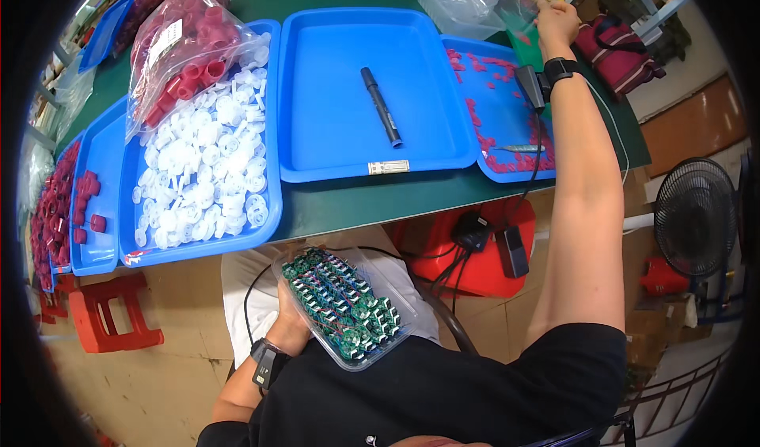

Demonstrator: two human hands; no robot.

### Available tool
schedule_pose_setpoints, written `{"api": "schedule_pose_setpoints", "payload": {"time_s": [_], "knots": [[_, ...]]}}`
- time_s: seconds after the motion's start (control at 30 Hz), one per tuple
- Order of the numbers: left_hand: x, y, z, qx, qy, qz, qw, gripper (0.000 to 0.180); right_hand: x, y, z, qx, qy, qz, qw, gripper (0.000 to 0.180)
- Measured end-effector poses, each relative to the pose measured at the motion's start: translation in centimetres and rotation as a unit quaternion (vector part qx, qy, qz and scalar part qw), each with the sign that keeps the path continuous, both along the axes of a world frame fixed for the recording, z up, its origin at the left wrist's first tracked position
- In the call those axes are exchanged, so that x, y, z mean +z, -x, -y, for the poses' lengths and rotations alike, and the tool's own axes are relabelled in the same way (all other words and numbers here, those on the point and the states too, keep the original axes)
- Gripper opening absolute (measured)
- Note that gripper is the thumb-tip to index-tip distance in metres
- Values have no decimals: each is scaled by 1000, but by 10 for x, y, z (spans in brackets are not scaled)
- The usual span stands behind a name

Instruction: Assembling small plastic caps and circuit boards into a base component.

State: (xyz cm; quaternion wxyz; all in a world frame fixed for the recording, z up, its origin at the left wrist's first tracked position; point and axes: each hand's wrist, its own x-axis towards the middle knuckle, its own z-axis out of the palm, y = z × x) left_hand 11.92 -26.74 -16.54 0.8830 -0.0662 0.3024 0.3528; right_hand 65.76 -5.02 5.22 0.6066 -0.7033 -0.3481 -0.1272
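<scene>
Green worktop [356,203] carries a row of blue trays [324,98] near its front edge. Below that edge, over the lap [240,289], a clear plastic box [388,285] of green circuit boards [340,304] sits held in the left grip [291,320]. Toward the worktop's right edge, a yellow-rimmed clear container [516,5] meets the right grip [558,23], whose closure I cannot tell.

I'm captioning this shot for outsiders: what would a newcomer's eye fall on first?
Probably the bright heap of white plastic parts in a blue tray at the left, with a clear bag of dark-red parts resting over its far end. Nearer, the left hand holds a clear plastic box of wired green circuit boards above the lap, while the right hand stretches to the far right.
</scene>
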Motion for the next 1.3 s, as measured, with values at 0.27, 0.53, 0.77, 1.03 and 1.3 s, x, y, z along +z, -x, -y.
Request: {"api": "schedule_pose_setpoints", "payload": {"time_s": [0.27,0.53,0.77,1.03,1.3], "knots": [[-1,-2,-6,0,-51,-72,996,45,-2,10,0,-132,198,245,940,26],[-15,6,-4,16,-70,-43,997,46,-20,3,-5,-62,331,316,887,49],[-3,8,-7,-8,5,47,999,53,14,26,43,173,323,256,894,35],[-9,22,-1,38,-28,117,992,46,-2,286,237,554,492,95,665,35],[3,25,6,49,-58,136,988,50,-110,334,298,629,485,-212,569,49]]}}
